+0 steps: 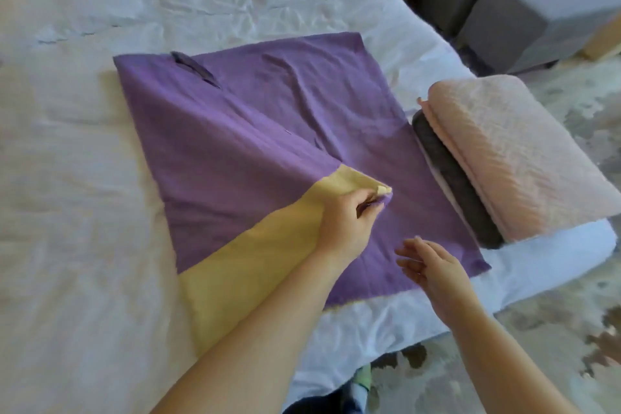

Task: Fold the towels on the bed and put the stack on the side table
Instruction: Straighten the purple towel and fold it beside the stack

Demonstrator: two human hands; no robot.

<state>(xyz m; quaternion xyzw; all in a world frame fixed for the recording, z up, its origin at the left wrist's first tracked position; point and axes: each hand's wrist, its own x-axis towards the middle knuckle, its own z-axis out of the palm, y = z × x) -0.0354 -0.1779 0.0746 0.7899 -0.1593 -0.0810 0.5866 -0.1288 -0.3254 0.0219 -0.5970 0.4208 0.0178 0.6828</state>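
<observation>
Purple towel (pixel 268 118) lies flat — left hand (pixel 346 218) pinches its turned-over corner; its right edge is nearer the right hand (pixel 430 265), relaxed and empty.

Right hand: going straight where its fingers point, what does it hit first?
Likely the left hand, pinching a corner of the purple towel; depth is unclear, so it might touch that towel first.

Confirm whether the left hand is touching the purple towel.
Touching. The head view shows the left hand pinching a lifted corner of the purple towel, with the cloth's tip poking out past its grip.
</observation>
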